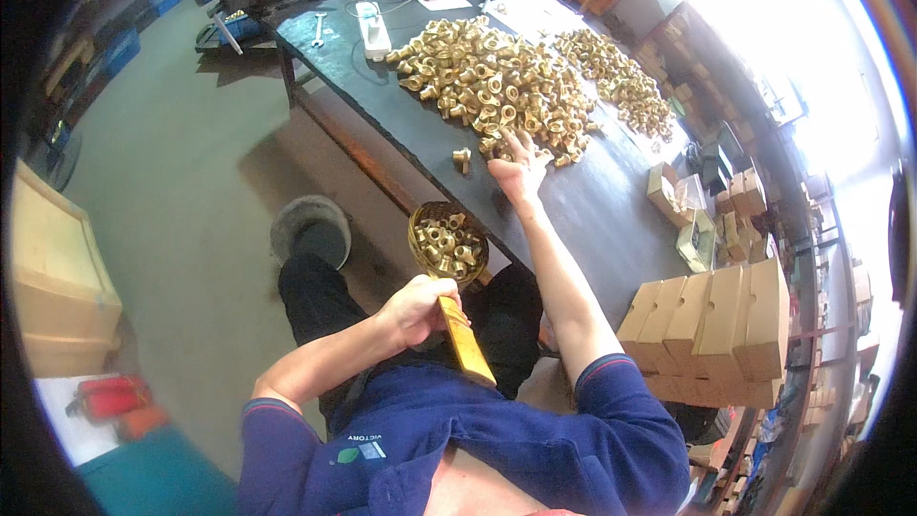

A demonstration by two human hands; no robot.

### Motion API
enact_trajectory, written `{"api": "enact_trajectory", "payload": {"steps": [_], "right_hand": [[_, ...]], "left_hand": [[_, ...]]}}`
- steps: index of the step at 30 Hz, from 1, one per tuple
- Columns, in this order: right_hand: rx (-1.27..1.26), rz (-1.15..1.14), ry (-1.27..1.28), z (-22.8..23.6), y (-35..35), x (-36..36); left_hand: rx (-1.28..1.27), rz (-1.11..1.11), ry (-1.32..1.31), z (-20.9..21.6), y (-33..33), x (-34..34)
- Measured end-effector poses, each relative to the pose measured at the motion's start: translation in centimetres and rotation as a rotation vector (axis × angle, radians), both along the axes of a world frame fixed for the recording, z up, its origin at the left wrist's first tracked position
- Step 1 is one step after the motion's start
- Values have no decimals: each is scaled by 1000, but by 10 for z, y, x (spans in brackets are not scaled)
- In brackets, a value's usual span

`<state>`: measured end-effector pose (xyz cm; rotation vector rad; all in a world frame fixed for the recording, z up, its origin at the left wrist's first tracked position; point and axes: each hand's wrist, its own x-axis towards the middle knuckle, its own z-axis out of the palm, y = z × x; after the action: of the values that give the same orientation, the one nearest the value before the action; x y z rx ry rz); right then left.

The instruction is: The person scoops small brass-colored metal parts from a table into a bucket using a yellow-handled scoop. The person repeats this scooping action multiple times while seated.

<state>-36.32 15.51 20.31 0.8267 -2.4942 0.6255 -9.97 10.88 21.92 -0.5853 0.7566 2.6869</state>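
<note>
Head view: at frame centre we see the left hand with its grip pressed together around the yellow handle of a round scoop, which is filled with brass fittings and held just below the near edge of the dark worktop. Above it, the right hand rests palm-down on the worktop, its grip spread and pinching nothing, fingertips touching the near edge of the large pile of brass fittings. A single fitting lies just left of that hand, and tan cartons stand at the right of the frame.
</note>
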Motion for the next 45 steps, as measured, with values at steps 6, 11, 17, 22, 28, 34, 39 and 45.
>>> {"api": "enact_trajectory", "payload": {"steps": [6,11,17,22,28,34,39,45], "right_hand": [[-87,66,-10,-4,-5,21],[-58,45,4,3,-5,31],[-287,249,-4,-3,-6,31],[-55,347,-59,9,-21,43],[57,460,-38,16,-36,36],[29,608,-93,10,-29,42],[-78,745,-126,7,-21,82],[-28,863,-512,-26,-22,115]], "left_hand": [[-35,42,14,-3,-16,-8],[-84,53,29,-1,-23,-14],[-45,99,-4,-1,-28,-19],[-34,101,10,2,-29,-20],[-52,87,-2,0,-31,-21],[-50,95,29,-1,-32,-15],[-62,92,18,5,-32,-3],[21,104,32,6,-28,17]]}}
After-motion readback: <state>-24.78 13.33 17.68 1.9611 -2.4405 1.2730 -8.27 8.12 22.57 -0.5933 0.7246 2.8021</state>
